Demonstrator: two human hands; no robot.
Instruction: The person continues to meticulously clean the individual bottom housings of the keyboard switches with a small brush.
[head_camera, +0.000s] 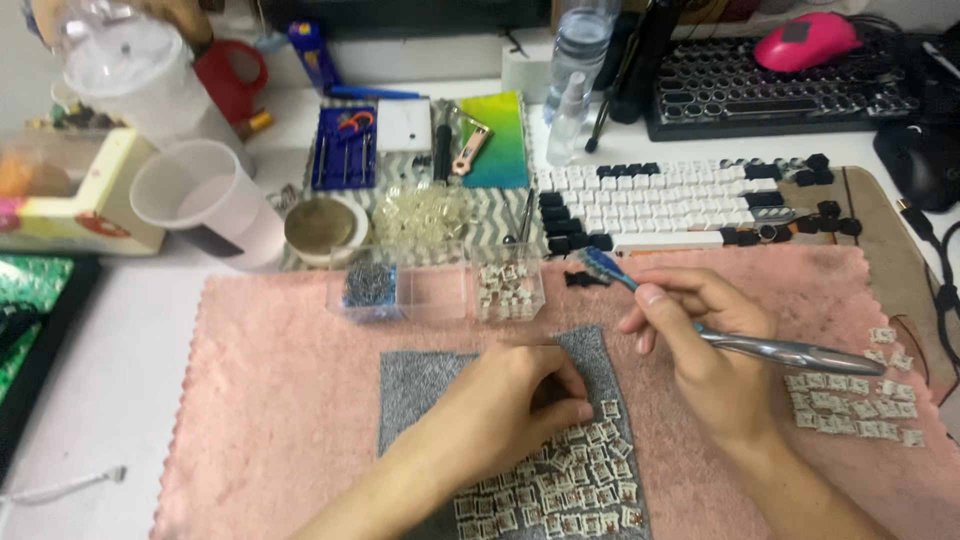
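My left hand (505, 400) rests on a grey cloth (420, 385), its fingers curled over the small white switch parts (575, 480) that lie in rows there; whether it pinches one I cannot tell. My right hand (700, 350) holds a silver-handled brush (790, 352) like a pen, and the blue bristle end (603, 265) points up-left toward a small black part (583, 279) on the pink cloth (280, 380). More white switch parts (860, 405) lie in rows to the right of my right hand.
Three small clear boxes (435, 290) stand at the pink cloth's far edge, one holding springs, one holding switch parts. Behind them lie keycaps in rows (680, 205), a tool tray (345, 150), a spray bottle (567, 120), clear cups (205, 200) and a dark keyboard with a pink mouse (805, 40).
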